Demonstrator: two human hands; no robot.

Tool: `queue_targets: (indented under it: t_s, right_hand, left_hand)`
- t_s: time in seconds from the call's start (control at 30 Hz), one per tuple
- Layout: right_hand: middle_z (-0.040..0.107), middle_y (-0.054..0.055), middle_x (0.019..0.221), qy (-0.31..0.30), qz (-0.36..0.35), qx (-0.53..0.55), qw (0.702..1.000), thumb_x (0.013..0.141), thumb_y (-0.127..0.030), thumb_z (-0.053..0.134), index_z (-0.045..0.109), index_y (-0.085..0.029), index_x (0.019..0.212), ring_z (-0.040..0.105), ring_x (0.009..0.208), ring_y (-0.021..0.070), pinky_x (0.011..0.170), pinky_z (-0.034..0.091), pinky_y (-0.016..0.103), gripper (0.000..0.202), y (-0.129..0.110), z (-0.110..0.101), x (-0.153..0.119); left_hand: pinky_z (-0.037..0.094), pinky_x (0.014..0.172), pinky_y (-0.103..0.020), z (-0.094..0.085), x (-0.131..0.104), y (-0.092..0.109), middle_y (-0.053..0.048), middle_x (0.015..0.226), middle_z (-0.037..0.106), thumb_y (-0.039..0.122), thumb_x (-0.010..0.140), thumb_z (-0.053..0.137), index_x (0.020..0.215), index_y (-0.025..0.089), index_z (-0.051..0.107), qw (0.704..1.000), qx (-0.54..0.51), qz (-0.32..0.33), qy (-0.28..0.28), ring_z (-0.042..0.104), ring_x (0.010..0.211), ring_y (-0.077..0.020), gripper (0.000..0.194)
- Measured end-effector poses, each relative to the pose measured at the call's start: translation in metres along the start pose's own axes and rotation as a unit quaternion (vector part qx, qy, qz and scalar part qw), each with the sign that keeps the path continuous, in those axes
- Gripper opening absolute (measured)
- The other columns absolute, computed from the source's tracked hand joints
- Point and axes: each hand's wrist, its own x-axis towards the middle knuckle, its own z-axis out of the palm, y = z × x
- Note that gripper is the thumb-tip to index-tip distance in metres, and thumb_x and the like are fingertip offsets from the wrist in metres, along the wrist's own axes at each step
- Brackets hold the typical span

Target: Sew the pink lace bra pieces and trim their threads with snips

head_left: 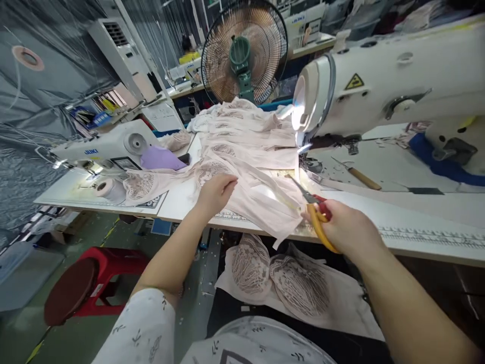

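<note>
Red stool [108, 265] on green floor [91, 336]; fan [242, 50] behind white table [177, 201]; grey sheeting [38, 93] left.

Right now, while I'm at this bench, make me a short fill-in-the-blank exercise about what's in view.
1. The right hand grips a pair of ____.
2. Beyond the left hand and the pale fabric stands a round, caged electric ____.
3. The brand on the left machine reads ____.
4. The warning triangle on the big machine has a black symbol on a ____ ground.

Missing words: scissors; fan; JUKI; yellow.
</note>
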Motion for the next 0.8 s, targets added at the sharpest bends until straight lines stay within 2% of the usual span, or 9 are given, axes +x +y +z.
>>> queue_targets:
  t_s: [0.1,0.2,0.27,0.3,0.37,0.47,0.6,0.7,0.8]
  right_hand:
    - [0.048,0.000,0.050,-0.004,-0.019,0.040,0.999,0.060,-0.036,0.065,0.041,-0.025,0.054,0.039,0.046,0.0156,0.047,0.027,0.029,0.027,-0.018,0.007,0.013]
    - [0.051,-0.001,0.052,-0.035,-0.037,0.110,0.993,0.056,-0.038,0.067,0.045,-0.025,0.055,0.045,0.048,0.0164,0.047,0.033,0.029,0.026,-0.014,0.005,0.013]
    - [0.056,-0.001,0.055,-0.066,-0.045,0.174,0.982,0.057,-0.044,0.067,0.049,-0.024,0.063,0.053,0.052,0.0179,0.051,0.041,0.030,0.027,-0.008,0.003,0.010]
    - [0.058,-0.001,0.058,-0.077,-0.046,0.206,0.974,0.059,-0.047,0.066,0.051,-0.024,0.067,0.056,0.054,0.0183,0.053,0.045,0.031,0.029,-0.006,0.001,0.008]
    - [0.060,0.000,0.062,-0.088,-0.041,0.266,0.959,0.059,-0.052,0.067,0.049,-0.023,0.070,0.060,0.055,0.0185,0.056,0.049,0.033,0.036,-0.002,0.000,0.005]
    - [0.059,0.001,0.067,-0.079,-0.029,0.337,0.938,0.054,-0.059,0.073,0.046,-0.022,0.067,0.062,0.057,0.0192,0.058,0.052,0.034,0.047,0.000,-0.002,0.001]
    - [0.057,0.003,0.075,-0.054,-0.027,0.400,0.915,0.054,-0.063,0.077,0.048,-0.021,0.065,0.063,0.063,0.0199,0.057,0.052,0.033,0.053,0.005,-0.003,-0.007]
    - [0.055,0.003,0.081,-0.047,-0.043,0.423,0.904,0.060,-0.057,0.078,0.046,-0.021,0.063,0.061,0.070,0.0184,0.063,0.054,0.032,0.048,0.011,-0.005,-0.016]
    - [0.055,0.002,0.083,-0.063,-0.098,0.433,0.894,0.073,-0.045,0.073,0.047,-0.022,0.066,0.059,0.077,0.0169,0.073,0.055,0.031,0.035,0.021,-0.004,-0.033]
  left_hand:
    - [0.047,0.096,-0.036,-0.001,0.038,-0.008,-0.011,0.120,0.065,0.010,0.088,0.045,0.114,0.014,0.063,0.989,0.105,-0.011,-0.101,0.060,0.113,-0.0227,0.032]
    - [0.046,0.098,-0.039,0.001,0.061,-0.010,-0.010,0.151,0.037,0.003,0.085,0.041,0.135,0.019,0.049,0.965,0.162,-0.016,-0.207,0.051,0.125,-0.0258,0.053]
    - [0.047,0.094,-0.037,0.003,0.072,-0.010,-0.006,0.158,0.020,-0.001,0.080,0.043,0.144,0.027,0.035,0.936,0.166,-0.002,-0.309,0.051,0.125,-0.0260,0.070]
    - [0.048,0.091,-0.035,0.005,0.076,-0.010,-0.006,0.159,0.019,-0.002,0.078,0.045,0.146,0.029,0.030,0.920,0.167,0.001,-0.355,0.053,0.123,-0.0262,0.076]
    - [0.049,0.085,-0.034,0.009,0.082,-0.009,-0.010,0.154,0.030,-0.002,0.074,0.048,0.147,0.030,0.028,0.897,0.179,-0.007,-0.404,0.058,0.114,-0.0273,0.081]
    - [0.049,0.080,-0.034,0.010,0.084,-0.004,-0.016,0.135,0.053,0.001,0.075,0.053,0.137,0.021,0.044,0.895,0.204,-0.018,-0.396,0.063,0.102,-0.0287,0.066]
    - [0.048,0.077,-0.037,-0.001,0.064,0.010,-0.021,0.113,0.060,0.000,0.077,0.047,0.106,0.009,0.062,0.899,0.259,-0.020,-0.354,0.063,0.094,-0.0300,0.034]
    - [0.048,0.071,-0.038,-0.020,0.026,0.027,-0.021,0.111,0.058,0.000,0.081,0.037,0.103,0.009,0.062,0.902,0.315,-0.040,-0.293,0.064,0.089,-0.0297,0.034]
    - [0.051,0.066,-0.035,-0.040,-0.032,0.046,-0.016,0.115,0.060,0.008,0.088,0.034,0.111,0.016,0.061,0.903,0.360,-0.093,-0.215,0.065,0.088,-0.0279,0.036]
